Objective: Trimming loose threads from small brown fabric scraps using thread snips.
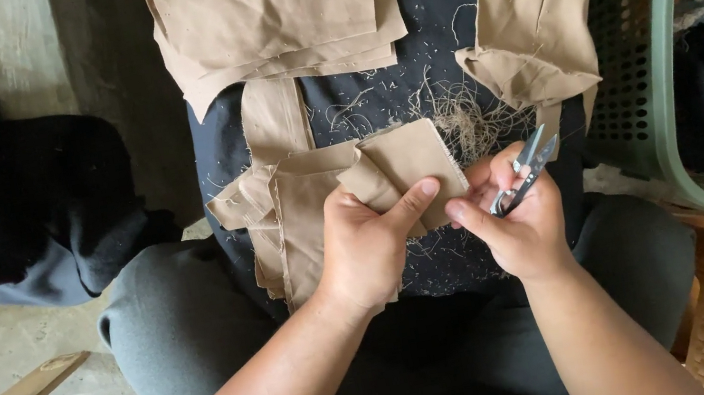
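Tan fabric piece (409, 163); lower edge hand-hidden

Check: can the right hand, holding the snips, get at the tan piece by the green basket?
Probably yes: the right hand lies just below that tan piece, only loose threads between.

One head-worn camera looks steeply down, close over the lap (438, 250) and hands.

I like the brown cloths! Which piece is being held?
The tan cloth piece with the folded corner, pinched by the left hand. The stacked tan pieces and the crumpled tan piece lie untouched.
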